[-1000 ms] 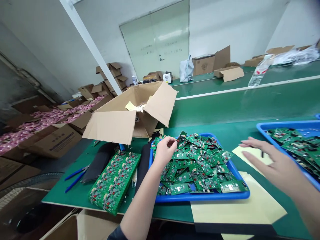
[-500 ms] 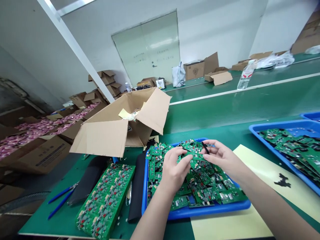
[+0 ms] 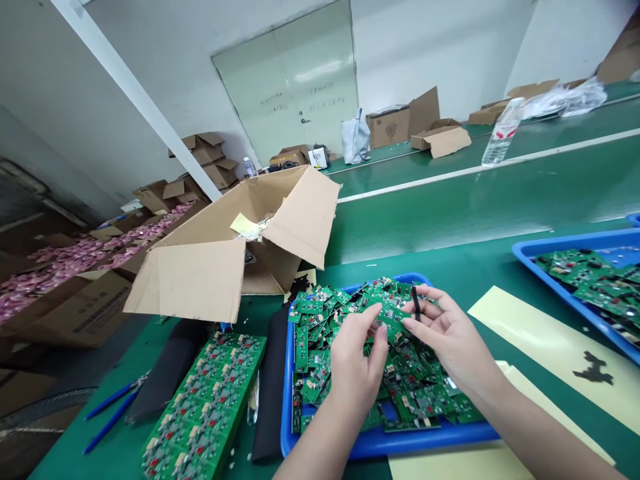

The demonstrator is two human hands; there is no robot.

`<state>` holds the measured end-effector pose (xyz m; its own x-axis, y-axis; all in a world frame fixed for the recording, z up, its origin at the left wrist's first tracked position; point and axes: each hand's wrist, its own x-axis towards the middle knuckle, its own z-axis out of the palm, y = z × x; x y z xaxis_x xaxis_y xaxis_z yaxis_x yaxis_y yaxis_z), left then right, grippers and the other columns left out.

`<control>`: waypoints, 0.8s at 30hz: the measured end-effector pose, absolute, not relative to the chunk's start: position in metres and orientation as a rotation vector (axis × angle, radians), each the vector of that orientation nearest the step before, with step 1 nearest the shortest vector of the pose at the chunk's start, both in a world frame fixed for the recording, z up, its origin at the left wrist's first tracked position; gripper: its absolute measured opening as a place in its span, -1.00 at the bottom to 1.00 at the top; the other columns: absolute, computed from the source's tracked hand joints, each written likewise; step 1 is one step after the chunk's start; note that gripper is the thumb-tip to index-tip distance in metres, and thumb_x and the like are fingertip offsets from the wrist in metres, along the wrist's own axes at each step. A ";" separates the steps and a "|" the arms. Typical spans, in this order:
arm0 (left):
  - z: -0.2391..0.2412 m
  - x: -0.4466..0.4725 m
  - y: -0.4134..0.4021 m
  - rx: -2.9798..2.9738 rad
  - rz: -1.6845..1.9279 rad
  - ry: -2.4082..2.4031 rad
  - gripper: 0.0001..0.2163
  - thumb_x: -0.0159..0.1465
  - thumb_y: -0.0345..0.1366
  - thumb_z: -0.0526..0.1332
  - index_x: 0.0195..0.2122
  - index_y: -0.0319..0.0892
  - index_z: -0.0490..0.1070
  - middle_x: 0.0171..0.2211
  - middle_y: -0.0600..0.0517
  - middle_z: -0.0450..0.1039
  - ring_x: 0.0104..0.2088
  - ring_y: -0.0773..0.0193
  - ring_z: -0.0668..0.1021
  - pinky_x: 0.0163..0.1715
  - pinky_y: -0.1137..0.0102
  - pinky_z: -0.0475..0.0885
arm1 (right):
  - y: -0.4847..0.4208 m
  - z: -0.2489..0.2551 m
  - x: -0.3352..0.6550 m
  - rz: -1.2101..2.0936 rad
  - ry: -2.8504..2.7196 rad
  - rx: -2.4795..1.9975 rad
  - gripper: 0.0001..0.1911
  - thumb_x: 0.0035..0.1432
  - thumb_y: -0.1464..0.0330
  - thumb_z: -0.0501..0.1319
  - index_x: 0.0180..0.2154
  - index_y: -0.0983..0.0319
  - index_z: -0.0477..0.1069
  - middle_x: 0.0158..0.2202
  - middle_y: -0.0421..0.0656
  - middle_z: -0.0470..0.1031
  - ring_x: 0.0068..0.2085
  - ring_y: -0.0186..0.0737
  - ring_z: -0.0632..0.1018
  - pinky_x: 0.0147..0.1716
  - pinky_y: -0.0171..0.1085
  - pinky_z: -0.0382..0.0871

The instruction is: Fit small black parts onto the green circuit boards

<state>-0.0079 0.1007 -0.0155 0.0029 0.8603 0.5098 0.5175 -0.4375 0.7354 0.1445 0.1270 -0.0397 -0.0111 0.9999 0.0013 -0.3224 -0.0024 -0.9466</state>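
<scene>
Low over a heaped blue tray (image 3: 370,448), my left hand (image 3: 356,360) has its thumb and forefinger curved at the left end of a small green circuit board (image 3: 393,321). The fingers' contact with it is partly hidden. My right hand (image 3: 447,333) is opposite, holding a thin black strip (image 3: 416,303) upright between its fingers. Its thumb tip is at the board's right end. Many similar boards (image 3: 410,393) lie loose and overlapping beneath both hands.
Left of the tray are a black sleeve-like piece (image 3: 270,393), a stack of board panels (image 3: 205,407) and blue-handled pliers (image 3: 113,410). An opened carton (image 3: 190,277) stands behind them. Yellow sheets (image 3: 545,340) and another blue tray (image 3: 525,252) are at right.
The view has shifted slightly. My left hand has turned, its fingertips lower; my right hand has come down and right a little. The black strip stands more upright.
</scene>
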 end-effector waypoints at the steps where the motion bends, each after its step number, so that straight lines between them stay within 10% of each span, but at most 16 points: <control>1: -0.015 -0.008 0.101 1.958 1.404 1.426 -0.77 0.32 -0.36 0.11 -0.04 -0.11 0.45 -0.29 -0.02 0.53 -0.33 0.26 0.54 -0.31 0.38 0.46 | 0.125 -0.040 0.143 1.350 -0.972 -0.959 -0.38 -0.07 0.14 0.43 -0.04 0.12 0.21 -0.28 -0.16 0.49 -0.24 -0.23 0.56 -0.21 -0.21 0.52; 24: -0.005 -0.011 0.104 1.398 1.082 1.356 -0.92 0.06 -0.31 0.33 -0.45 -0.20 0.56 -0.49 0.05 0.43 -0.52 0.38 0.33 -0.50 0.47 0.22 | 0.106 -0.031 0.156 1.349 -1.615 -0.832 -0.70 0.28 0.12 0.12 -0.11 0.17 0.43 -0.44 -0.20 0.46 -0.48 -0.31 0.56 -0.43 -0.33 0.53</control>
